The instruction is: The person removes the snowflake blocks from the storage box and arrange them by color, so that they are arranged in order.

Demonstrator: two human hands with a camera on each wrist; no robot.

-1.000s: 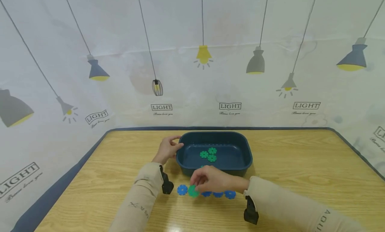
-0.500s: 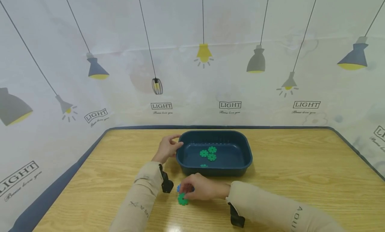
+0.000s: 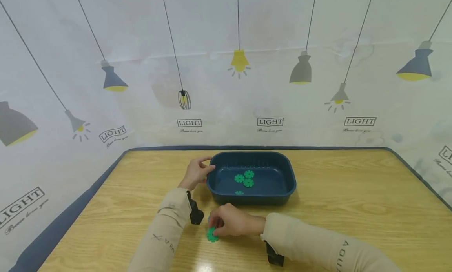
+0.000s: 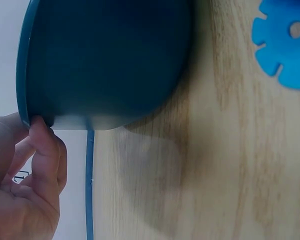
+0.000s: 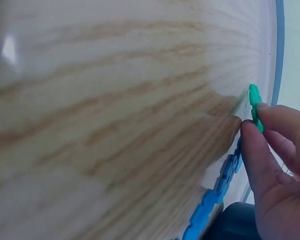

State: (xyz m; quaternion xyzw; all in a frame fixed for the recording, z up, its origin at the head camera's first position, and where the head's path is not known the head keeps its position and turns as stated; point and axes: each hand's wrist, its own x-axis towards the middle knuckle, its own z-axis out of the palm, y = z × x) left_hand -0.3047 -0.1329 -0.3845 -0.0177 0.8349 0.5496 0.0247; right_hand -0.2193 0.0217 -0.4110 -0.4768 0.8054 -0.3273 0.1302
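From the head, a right hand (image 3: 233, 222) pinches a green snowflake disc (image 3: 212, 236) between bent fingers and thumb, with no gap left over. The disc is low at the wooden table (image 3: 353, 193), in front of the dark blue tub (image 3: 261, 200); I can't tell if it touches the wood. Three green snowflake discs (image 3: 248, 183) lie close together on the tub's floor, and a bit of one more peeks over the near rim. The left hand (image 3: 194, 174) holds the tub's left end. If that hand pulled, I think the tub could slide and its discs could scoot about.

From the left wrist, thumb and fingers are pinched on the tub's rim. It is only an edge hold, so a hard push down there might tip the tub. A blue snowflake disc (image 4: 275, 42) lies on the wood nearby, apart from the tub.

From the right wrist, the green disc sticks out past the fingertips, tilted on its edge. Such a thin thing could slip or flip if the pinch gets loose. Blue snowflake discs (image 5: 200, 212) lie in a row right by the hand. A low sweep of the fingers could bump that row crooked.
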